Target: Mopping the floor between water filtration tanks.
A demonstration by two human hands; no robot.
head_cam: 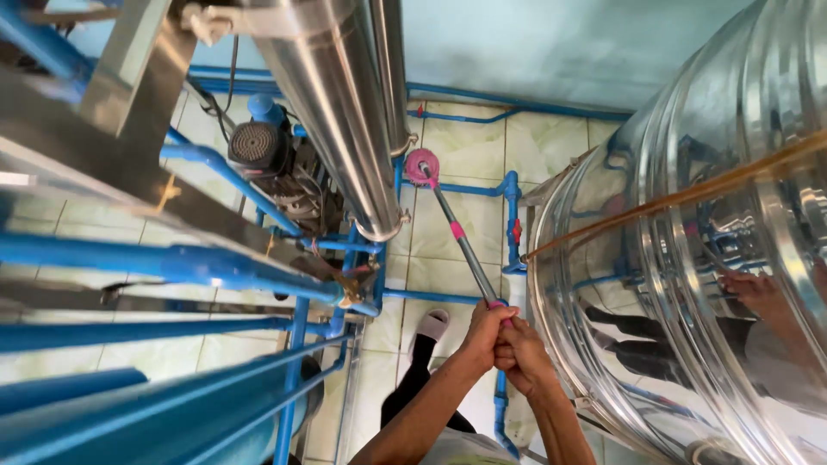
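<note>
Both hands together at lower centre, wrapped round end of long metal pole (461, 241) w/ pink bands. Left hand (483, 331) clenched on pole's near end, right hand (522, 355) clenched just beside it, touching left. Pole slanting up-left from hands, pink round head (421, 165) at far end down by tiled floor (469, 146), near blue pipes (482, 189). Big ribbed steel tank (689, 258) at right, close beside right forearm, reflecting hands. Steel cylinder (336, 112) standing upper centre, pump motor (263, 155) w/ blue pipework at left. Foot in white sandal (431, 325) on floor below hands.
</note>
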